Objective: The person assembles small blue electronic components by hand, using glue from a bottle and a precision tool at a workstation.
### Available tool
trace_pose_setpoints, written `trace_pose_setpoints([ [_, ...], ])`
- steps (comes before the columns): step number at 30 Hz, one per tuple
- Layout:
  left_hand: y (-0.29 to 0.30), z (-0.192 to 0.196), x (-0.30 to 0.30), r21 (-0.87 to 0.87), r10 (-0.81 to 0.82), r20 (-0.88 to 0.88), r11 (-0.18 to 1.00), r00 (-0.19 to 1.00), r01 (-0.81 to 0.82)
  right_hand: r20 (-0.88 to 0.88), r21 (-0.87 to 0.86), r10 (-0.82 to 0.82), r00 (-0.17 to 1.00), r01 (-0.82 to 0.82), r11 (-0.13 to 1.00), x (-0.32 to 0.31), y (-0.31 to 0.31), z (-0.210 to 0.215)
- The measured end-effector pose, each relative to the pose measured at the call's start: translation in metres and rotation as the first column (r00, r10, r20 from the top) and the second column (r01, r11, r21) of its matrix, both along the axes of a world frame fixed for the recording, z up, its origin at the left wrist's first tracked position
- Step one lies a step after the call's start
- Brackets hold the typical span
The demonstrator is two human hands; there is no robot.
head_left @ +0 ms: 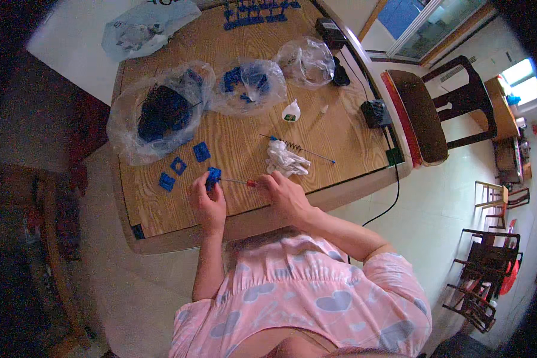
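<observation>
My left hand [207, 203] grips a small blue plastic part [213, 176] above the near edge of the wooden table [244, 143]. My right hand [285, 194] holds a thin screwdriver with a red handle [244, 182]; its tip points left into the blue part. Three loose square blue parts [185, 166] lie on the table just left of my left hand. A crumpled white cloth [285, 160] sits just beyond my right hand.
Clear plastic bags of blue parts [161, 110] [247, 83] and another bag [307, 59] stand further back. A long rod with a spring [298, 149], a small white bottle [290, 111], black adapters [376, 112] and cables lie right. A brown-seated chair [423, 113] stands beside the table.
</observation>
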State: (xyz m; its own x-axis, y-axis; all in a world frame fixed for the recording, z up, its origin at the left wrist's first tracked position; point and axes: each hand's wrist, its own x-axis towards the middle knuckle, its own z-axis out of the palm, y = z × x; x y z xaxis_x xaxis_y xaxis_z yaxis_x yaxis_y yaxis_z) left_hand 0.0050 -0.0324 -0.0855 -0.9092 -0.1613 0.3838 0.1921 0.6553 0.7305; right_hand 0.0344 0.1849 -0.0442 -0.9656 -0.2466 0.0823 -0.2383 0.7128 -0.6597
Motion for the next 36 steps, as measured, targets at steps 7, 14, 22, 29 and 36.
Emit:
trace_pose_setpoints([
  [7,0.005,0.014,0.003,-0.134,-0.032,-0.003,0.99,0.999,0.032,0.064,-0.051,0.023,0.998,-0.019,0.999,0.0,0.004,-0.007],
  [14,0.006,0.006,0.002,-0.019,0.001,0.031,1.0,1.0,0.0,0.103,-0.056,0.053,0.993,-0.048,0.997,0.003,-0.003,-0.003],
  [22,0.006,0.002,0.0,-0.114,0.009,0.001,0.993,1.0,-0.009,0.117,-0.028,0.088,0.989,-0.085,0.996,0.013,-0.01,0.002],
  [29,0.008,0.012,0.0,-0.247,0.011,-0.045,0.969,0.999,-0.022,0.011,0.024,0.046,0.999,-0.046,0.999,0.004,-0.008,0.01],
  [36,0.007,0.011,0.0,-0.222,0.007,-0.09,0.975,0.996,-0.027,0.041,-0.053,0.047,0.998,-0.045,0.998,0.012,-0.016,0.011],
])
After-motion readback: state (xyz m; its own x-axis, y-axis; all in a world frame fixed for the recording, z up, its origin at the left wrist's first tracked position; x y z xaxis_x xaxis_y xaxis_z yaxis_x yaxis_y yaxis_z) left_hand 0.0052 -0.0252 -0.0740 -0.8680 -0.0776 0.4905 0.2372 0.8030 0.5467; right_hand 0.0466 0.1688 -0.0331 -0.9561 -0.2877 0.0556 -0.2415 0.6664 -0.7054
